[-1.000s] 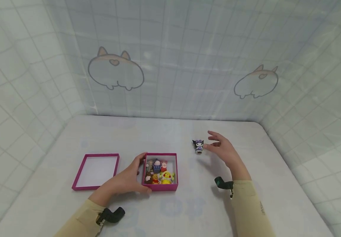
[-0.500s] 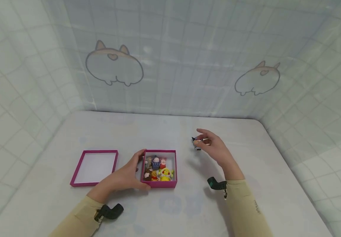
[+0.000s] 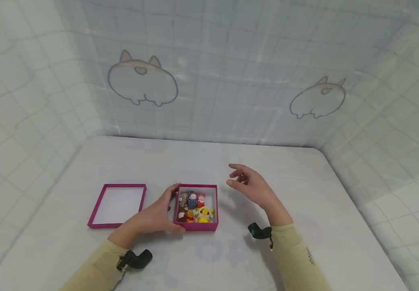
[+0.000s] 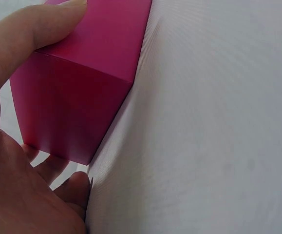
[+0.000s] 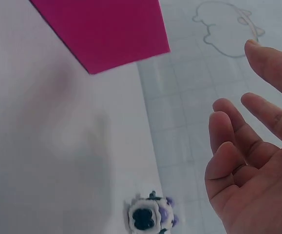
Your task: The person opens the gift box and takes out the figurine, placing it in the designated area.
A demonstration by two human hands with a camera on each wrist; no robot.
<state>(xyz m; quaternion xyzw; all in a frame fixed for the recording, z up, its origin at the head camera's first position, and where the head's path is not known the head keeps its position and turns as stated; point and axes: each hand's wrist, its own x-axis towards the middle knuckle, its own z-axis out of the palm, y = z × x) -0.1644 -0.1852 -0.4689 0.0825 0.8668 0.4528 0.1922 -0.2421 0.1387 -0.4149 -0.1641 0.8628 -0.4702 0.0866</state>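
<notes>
My left hand [image 3: 154, 218] grips the left side of an open magenta box [image 3: 198, 227], thumb on its front wall and fingers at the back. The left wrist view shows the thumb [image 4: 58, 22] on the glossy side. Inside the box lie several small toy figurines, among them a yellow one [image 3: 204, 215] and an orange bear [image 3: 190, 216]. To the box's right, my right hand [image 3: 253, 188] hovers with fingers loosely bent and nothing between them. A small white, purple and black figurine [image 5: 150, 217] shows past that hand in the right wrist view; the hand hides it from the head view.
A shallow magenta-rimmed lid [image 3: 118, 204] with a white inside lies left of the left hand. The white-covered table [image 3: 209, 262] meets pale, grid-patterned cloth [image 3: 231, 101] at the back and sides. Dark camera mounts [image 3: 136, 259] sit on both wrists.
My right hand has moved leftward, across the figurine and toward the box, and now covers the figurine in the head view. My left hand keeps its grip on the box.
</notes>
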